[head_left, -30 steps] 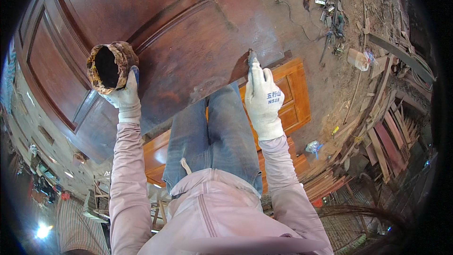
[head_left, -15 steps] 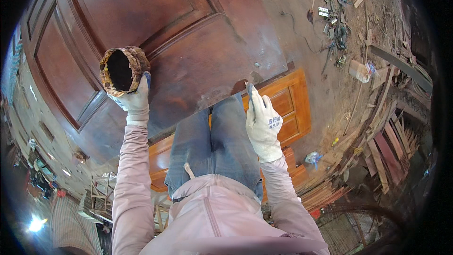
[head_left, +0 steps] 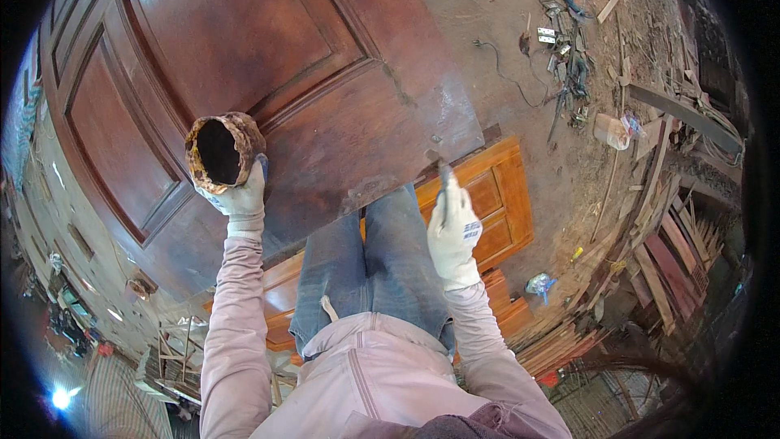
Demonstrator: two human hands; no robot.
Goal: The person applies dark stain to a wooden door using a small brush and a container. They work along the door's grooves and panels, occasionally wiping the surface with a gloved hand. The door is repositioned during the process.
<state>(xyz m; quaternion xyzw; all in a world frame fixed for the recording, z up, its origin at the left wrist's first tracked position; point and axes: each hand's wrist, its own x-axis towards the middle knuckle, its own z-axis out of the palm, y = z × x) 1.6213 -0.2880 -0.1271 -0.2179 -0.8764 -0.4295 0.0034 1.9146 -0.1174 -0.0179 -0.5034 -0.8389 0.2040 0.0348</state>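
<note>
A dark red-brown panelled wooden door lies in front of me, its near edge by my legs. My gloved left hand is closed around a round pot held above the door. Thick brown and yellowish crust covers the pot's rim and wall; its inside is too dark to read. By the door's near right corner, my gloved right hand is closed on a small thin tool with a dark tip. That tip is at the door's surface, close to the edge. The fingers hide most of the tool, so its kind is unclear.
A lighter orange-brown panelled door lies lower down, partly beneath the dark one. On the dirt floor to the right are tangled cords and hardware, a clear plastic container, a knotted plastic bag and stacked wood strips.
The whole view has shifted a little. My right hand with the small thin tool has moved slightly toward the door's near right corner. The left hand still holds the pot.
</note>
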